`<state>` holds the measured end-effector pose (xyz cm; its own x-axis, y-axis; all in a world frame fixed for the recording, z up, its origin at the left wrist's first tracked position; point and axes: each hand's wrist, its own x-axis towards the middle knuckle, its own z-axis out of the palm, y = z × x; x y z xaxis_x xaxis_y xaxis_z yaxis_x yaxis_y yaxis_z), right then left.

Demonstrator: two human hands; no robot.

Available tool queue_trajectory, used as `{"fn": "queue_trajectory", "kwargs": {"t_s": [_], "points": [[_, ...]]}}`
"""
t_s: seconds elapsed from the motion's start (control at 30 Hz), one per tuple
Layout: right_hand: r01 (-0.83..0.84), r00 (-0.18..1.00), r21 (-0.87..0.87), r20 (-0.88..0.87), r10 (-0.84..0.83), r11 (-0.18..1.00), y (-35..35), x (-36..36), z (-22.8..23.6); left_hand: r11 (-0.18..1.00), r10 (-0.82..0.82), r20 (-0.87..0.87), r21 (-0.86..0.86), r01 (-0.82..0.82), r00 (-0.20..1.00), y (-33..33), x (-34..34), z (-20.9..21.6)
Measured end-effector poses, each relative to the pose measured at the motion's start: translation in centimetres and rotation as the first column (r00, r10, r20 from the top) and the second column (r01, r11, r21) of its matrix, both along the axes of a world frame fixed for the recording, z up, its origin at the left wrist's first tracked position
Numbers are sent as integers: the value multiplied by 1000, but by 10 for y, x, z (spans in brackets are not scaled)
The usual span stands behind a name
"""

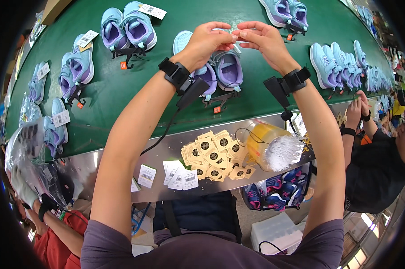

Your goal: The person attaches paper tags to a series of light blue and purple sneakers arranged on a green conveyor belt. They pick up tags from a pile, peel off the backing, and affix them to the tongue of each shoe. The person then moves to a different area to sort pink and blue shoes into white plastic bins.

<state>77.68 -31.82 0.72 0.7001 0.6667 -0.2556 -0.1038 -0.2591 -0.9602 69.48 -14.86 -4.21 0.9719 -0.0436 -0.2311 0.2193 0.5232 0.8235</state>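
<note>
Head view showed a pair of blue-and-purple shoes [229, 74] on the green table [113, 89]. Above it, the left hand [204, 42] and right hand [269, 45] were pinching, on what I could not tell. Tan cards [213, 155] lay beyond its near edge.

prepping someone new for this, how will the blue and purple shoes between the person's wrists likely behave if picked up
The shoes would probably feel light for their size, since their purple-lined openings look hollow. The fabric-looking uppers may give a little when squeezed. The black hanger at the heels may swing along, if attached.
</note>
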Motion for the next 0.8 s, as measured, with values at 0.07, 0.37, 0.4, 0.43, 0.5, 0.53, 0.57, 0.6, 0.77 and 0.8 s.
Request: {"fn": "queue_trajectory", "kwargs": {"t_s": [0.07, 0.37, 0.4, 0.43, 0.5, 0.53, 0.57, 0.6, 0.77, 0.8], "points": [[-13, 998, -41, 58, 15, 999, 3, -1, 2, 999, -23, -11, 22, 23, 1000, 3, 1, -1], [-36, 910, -181, 400, 107, 983, 24, -15, 5, 998, -14, -4, -55, 14, 1000, 9, -1, -20], [-68, 859, -215, 485, 167, 974, 26, -14, 6, 1000, -11, -29, -27, 10, 1000, 11, 1, -17], [-96, 795, -250, 563, 225, 963, 26, -14, 8, 997, 11, 18, 75, -12, 1000, 11, -2, -14], [-107, 648, -360, 682, 339, 927, 28, -15, 25, 955, 50, 114, 285, -81, 992, 18, -13, -6], [-64, 571, -441, 720, 395, 895, 12, -19, 44, 818, 75, 233, 542, -193, 970, 9, -19, 10], [3, 544, -477, 738, 398, 879, -7, -24, 66, 604, 63, 359, 729, -322, 931, 3, -30, 26], [-4, 527, -466, 751, 398, 885, -6, -34, 69, 270, 47, 438, 860, -433, 898, 11, -59, 33], [158, 633, -344, 755, 173, 926, -75, -189, 160, 326, 15, 174, 930, -170, 985, -24, -225, 49], [134, 717, -433, 664, 215, 891, -74, -221, 150, 254, 37, 81, 963, -88, 996, -32, -265, 37]]}}
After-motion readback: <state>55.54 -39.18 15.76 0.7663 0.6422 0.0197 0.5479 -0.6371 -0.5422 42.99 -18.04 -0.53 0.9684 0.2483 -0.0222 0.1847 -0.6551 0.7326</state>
